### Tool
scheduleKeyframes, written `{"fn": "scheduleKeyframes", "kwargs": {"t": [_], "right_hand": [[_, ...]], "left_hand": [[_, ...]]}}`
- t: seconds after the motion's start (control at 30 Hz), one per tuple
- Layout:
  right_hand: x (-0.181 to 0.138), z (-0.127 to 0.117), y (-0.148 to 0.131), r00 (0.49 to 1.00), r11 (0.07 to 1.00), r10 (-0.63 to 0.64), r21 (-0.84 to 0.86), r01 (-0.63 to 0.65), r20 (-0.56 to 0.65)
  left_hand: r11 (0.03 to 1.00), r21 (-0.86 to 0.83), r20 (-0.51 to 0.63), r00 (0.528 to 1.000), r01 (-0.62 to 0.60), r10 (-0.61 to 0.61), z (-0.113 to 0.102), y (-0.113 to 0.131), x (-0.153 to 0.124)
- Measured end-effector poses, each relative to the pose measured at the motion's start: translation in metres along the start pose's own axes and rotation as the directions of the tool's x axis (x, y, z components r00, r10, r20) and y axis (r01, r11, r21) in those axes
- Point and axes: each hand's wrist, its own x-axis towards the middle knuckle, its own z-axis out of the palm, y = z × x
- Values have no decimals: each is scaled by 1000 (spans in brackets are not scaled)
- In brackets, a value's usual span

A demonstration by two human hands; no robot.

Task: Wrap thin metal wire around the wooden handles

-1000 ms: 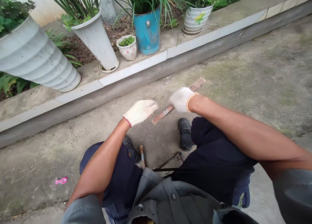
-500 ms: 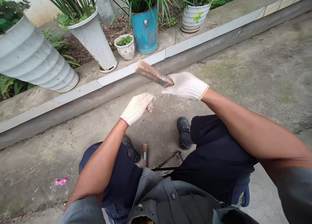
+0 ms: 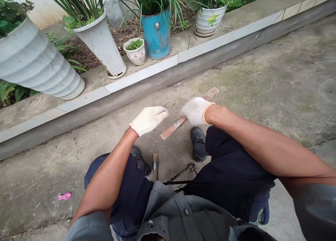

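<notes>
In a white knitted glove, my right hand (image 3: 194, 111) is closed around the middle of a flat wooden stick (image 3: 170, 129). The stick slants, its lower end pointing toward my feet and its far end showing beyond my wrist. Silvery wire (image 3: 180, 121) is wound around it just below my fingers. My left hand (image 3: 150, 119), gloved too, is pinched closed to the left of the stick, apart from it. A fine wire strand shows at its fingertips; its full run is too thin to follow. A second wire-wrapped wooden stick (image 3: 155, 165) is by my left shoe.
A dark thin-handled tool (image 3: 182, 172) lies on the concrete between my legs. A pink object (image 3: 64, 196) is on the ground at left. Ahead runs a tiled ledge (image 3: 141, 73) bearing a blue pot (image 3: 156, 34) and several white planters (image 3: 109, 45).
My right hand has come down and turned, swinging the stick from pointing up-left to pointing down-left. My left hand has shifted slightly down and stays pinched.
</notes>
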Motion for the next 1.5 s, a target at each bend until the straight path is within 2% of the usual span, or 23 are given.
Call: {"fn": "scheduleKeyframes", "kwargs": {"t": [0.1, 0.17, 0.27, 0.37, 0.5, 0.6, 0.73, 0.83, 0.93, 1.0, 1.07, 1.13, 1.23, 1.3, 1.4, 1.5], "right_hand": [[-9, 1, -4, 977, 975, -211, 70, 209, 14], [-14, -4, 0, 969, 959, -247, 140, 245, -6], [-18, -16, 11, 981, 963, -114, 225, 147, -155], [-14, -21, 22, 940, 946, 122, 323, -12, -320], [-2, -17, 29, 878, 894, 320, 419, -157, -355], [6, -12, 28, 850, 870, 371, 460, -178, -373], [9, -10, 23, 807, 843, 389, 525, -117, -444], [4, -16, 19, 756, 811, 422, 581, -68, -500], [-6, -26, 19, 687, 765, 492, 642, -48, -535], [-12, -32, 23, 638, 763, 529, 643, -69, -559], [-14, -36, 30, 620, 789, 540, 600, -135, -570], [-11, -34, 38, 655, 812, 540, 531, -241, -529], [1, -25, 46, 790, 842, 516, 364, -398, -331], [9, -15, 44, 868, 876, 465, 235, -422, -173], [14, -3, 31, 944, 944, 321, 102, -313, -71], [8, 0, 17, 997, 995, 77, 68, -74, -32]], "left_hand": [[999, 25, 9, 1000, -27, 27, 4, -1, 1], [1000, 10, 30, 999, -23, 23, 6, -1, 0], [998, -50, 36, 999, 43, -41, 9, -1, -1], [991, -101, -1, 996, 93, -94, 12, -2, -2], [997, -68, 30, 999, 22, -20, 20, -1, 2], [998, -50, 46, 998, 42, -40, 25, -1, 5], [988, -116, 14, 995, 99, -98, 22, 1, 7], [972, -182, -49, 986, 147, -158, 12, 6, 6], [971, -192, -152, 973, 144, -175, -1, 12, 6], [973, -186, -207, 962, 137, -176, -8, 14, 5], [976, -182, -230, 959, 122, -163, -12, 14, 3], [980, -166, -208, 968, 107, -141, -12, 14, 1], [991, -110, -80, 994, 72, -81, -9, 14, -3], [997, -62, 9, 999, 42, -42, -6, 14, -5], [999, 24, 28, 999, 33, -33, -6, 11, -2], [994, 88, -90, 995, 61, -53, -8, 2, 3]]}}
